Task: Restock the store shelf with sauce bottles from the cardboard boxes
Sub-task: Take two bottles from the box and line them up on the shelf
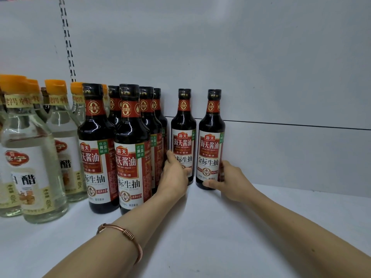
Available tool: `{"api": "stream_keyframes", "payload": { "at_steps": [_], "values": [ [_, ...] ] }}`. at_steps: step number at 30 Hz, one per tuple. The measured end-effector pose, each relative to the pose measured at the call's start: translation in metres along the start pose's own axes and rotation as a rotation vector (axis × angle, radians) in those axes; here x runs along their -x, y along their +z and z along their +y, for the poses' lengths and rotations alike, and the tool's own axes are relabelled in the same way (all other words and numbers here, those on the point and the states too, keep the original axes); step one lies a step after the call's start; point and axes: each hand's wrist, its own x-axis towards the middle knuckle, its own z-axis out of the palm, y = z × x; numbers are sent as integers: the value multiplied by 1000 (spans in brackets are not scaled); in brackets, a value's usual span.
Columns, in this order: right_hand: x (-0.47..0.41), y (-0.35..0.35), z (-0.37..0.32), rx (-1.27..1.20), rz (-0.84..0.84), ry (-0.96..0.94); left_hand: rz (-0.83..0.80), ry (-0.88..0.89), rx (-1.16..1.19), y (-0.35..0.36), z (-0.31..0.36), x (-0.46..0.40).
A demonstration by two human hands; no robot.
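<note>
from the head view, two bare forearms are reaching in from the bottom of the frame over a smooth white shelf board [230,227]. the left hand [174,177], at centre, is curling its fingers round the lower body of a dark glass soy sauce bottle with a black cap and a red-and-white paper label [183,135]; its thumb is lying on the label's left edge. a twisted copper-coloured wire bangle [128,235] is sitting on that forearm. just right of centre, the right hand [228,179] is gripping the base of a second matching dark soy sauce bottle [210,137], thumb across the front, fingers wrapping behind. both bottles are standing upright at the back of the shelf, close to the pale grey back panel [261,67], with a narrow gap between them.

left of centre, a tight cluster of glossy dark soy sauce bottles [128,147] is standing in rows. at the far left, clear round-shouldered vinegar bottles with orange caps [34,157] are crowding the frame edge. a slotted metal upright [67,39] is running down the upper left.

the right half of the shelf is lying open, up to the back panel's horizontal seam.

the soy labels are reading "海天酱油" and "金标生抽", with "500ml" below; the vinegar labels are showing "醋" and "480ml".
</note>
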Motion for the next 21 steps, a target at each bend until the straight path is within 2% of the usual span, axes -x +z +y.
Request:
{"api": "stream_keyframes", "payload": {
  "at_steps": [15,21],
  "values": [
    [4,2,-1,68,3,53,169,14,60,7,12,11],
    [41,-10,-21,-9,6,15,119,-26,40,2,20,25]
  ]
}}
